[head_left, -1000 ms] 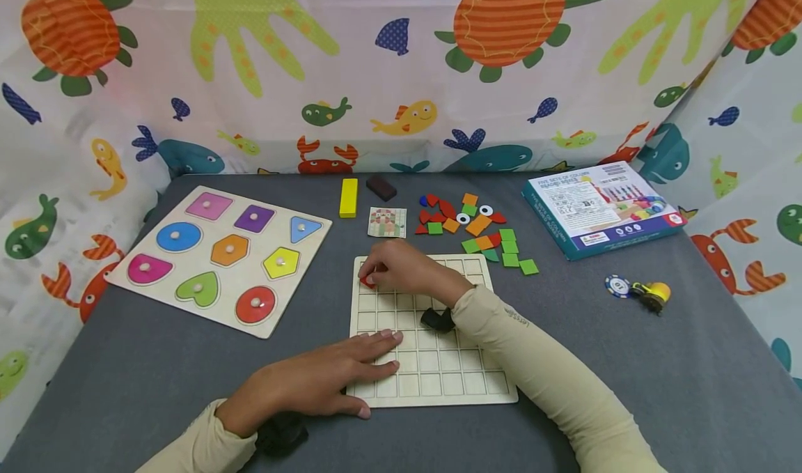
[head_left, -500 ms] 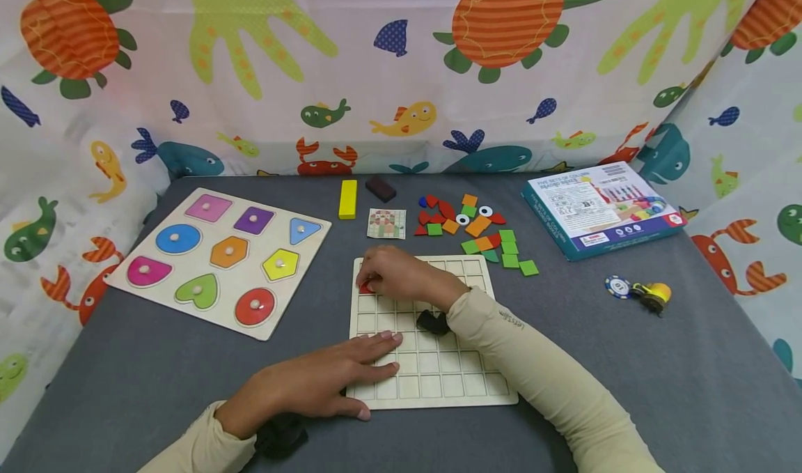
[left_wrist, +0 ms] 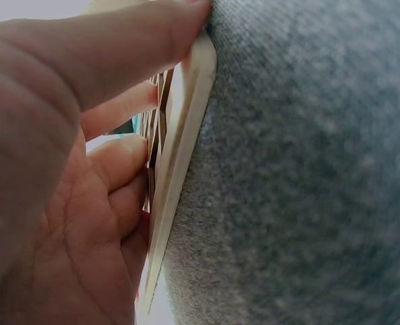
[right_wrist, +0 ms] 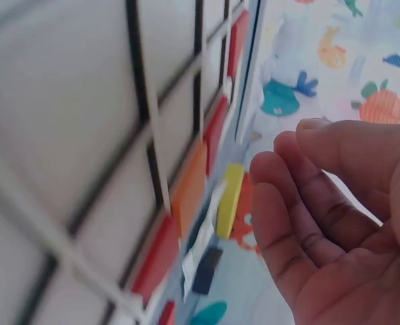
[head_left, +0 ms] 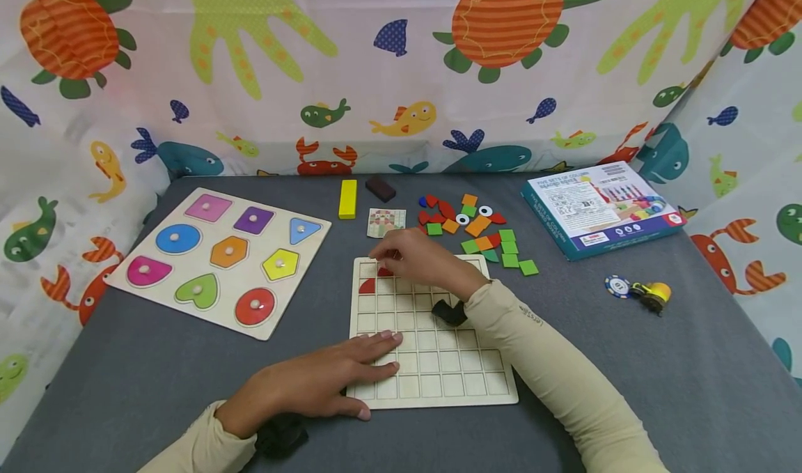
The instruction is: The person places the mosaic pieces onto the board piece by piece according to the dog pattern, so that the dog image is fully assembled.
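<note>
Red piece (head_left: pixel 367 287) now lies released, occupying one far-left square of the board (head_left: pixel 429 386); right hand (head_left: pixel 421 258) fingers loosely curled, empty; left hand (head_left: pixel 326 377) fingers spread.

In the head view we see bright, even light on the curtain (head_left: pixel 257 132) and soft shadow on the board (head_left: pixel 432 361) beneath the right hand (head_left: pixel 420 257). The left wrist view whitens at upper left, its tablecloth (left_wrist: pixel 321 169) blurred; the right wrist view blurs at left.
</note>
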Action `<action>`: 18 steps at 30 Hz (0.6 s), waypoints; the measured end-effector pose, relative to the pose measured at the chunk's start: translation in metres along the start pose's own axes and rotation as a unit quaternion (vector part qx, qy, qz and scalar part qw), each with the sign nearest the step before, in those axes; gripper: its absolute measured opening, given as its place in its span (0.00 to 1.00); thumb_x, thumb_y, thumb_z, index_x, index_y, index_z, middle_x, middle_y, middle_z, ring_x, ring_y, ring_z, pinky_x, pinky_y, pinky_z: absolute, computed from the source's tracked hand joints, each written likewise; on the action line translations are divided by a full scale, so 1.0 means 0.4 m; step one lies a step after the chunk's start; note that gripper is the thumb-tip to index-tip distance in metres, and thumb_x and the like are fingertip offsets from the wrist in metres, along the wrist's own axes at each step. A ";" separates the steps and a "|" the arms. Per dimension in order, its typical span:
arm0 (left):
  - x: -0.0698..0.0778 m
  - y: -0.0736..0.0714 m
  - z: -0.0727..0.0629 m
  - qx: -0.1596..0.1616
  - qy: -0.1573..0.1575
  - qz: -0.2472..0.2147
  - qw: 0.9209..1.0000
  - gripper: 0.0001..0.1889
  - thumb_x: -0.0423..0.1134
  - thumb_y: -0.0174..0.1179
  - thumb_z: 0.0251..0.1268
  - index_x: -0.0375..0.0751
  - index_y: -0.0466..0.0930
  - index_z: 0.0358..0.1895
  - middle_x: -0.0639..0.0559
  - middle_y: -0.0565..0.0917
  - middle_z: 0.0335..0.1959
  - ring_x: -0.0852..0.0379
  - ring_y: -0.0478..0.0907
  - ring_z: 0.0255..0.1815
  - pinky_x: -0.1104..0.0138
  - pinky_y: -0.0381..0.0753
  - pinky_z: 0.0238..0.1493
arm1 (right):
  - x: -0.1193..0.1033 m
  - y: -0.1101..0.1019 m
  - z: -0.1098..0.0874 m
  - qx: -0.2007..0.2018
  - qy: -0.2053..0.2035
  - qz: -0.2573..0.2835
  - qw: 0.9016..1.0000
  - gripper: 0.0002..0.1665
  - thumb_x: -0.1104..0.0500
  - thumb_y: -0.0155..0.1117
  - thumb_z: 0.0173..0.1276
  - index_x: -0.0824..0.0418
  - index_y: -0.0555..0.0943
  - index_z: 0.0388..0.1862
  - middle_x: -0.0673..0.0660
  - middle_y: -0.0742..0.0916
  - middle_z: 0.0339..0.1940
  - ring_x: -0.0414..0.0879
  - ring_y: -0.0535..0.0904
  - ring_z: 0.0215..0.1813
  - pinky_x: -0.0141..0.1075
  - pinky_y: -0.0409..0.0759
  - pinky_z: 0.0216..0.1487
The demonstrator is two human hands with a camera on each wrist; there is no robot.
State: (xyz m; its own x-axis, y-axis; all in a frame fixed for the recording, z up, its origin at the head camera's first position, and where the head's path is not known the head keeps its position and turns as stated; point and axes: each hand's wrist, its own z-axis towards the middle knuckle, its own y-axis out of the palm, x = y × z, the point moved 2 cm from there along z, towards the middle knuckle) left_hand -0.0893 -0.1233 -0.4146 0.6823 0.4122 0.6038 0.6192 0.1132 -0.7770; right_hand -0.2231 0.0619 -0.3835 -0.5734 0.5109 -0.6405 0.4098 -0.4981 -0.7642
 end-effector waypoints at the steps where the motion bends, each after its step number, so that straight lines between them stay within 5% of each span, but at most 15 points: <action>1: 0.000 0.000 0.000 -0.001 -0.002 -0.001 1.000 0.36 0.50 0.63 0.65 0.48 0.62 0.74 0.51 0.47 0.79 0.52 0.42 0.78 0.53 0.52 0.72 | 0.004 -0.007 -0.002 0.002 0.005 0.002 1.000 0.12 0.67 0.61 0.69 0.64 0.86 0.49 0.56 0.86 0.44 0.44 0.80 0.43 0.33 0.78 0.47; 9: 0.004 -0.002 0.000 -0.001 -0.003 -0.005 1.000 0.36 0.50 0.63 0.65 0.48 0.61 0.74 0.51 0.48 0.79 0.52 0.42 0.78 0.53 0.52 0.72 | 0.060 -0.053 -0.028 0.023 0.064 0.008 0.998 0.13 0.66 0.61 0.70 0.65 0.85 0.51 0.56 0.85 0.46 0.47 0.79 0.46 0.38 0.79 0.48; 18: 0.002 0.000 -0.002 0.002 -0.002 -0.001 1.000 0.36 0.50 0.63 0.65 0.48 0.61 0.74 0.52 0.48 0.79 0.53 0.42 0.78 0.54 0.52 0.72 | 0.143 -0.088 -0.032 0.040 0.172 -0.033 0.984 0.20 0.65 0.63 0.69 0.63 0.80 0.60 0.59 0.82 0.57 0.54 0.76 0.57 0.47 0.74 0.58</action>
State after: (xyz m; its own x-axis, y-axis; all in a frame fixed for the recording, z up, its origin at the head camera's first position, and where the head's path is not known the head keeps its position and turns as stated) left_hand -0.0883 -0.1237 -0.4138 0.6793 0.4161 0.6046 0.6190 0.1177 -0.7765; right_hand -0.2612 0.1177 -0.3941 -0.3165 0.7438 -0.5888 0.3152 -0.5029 -0.8048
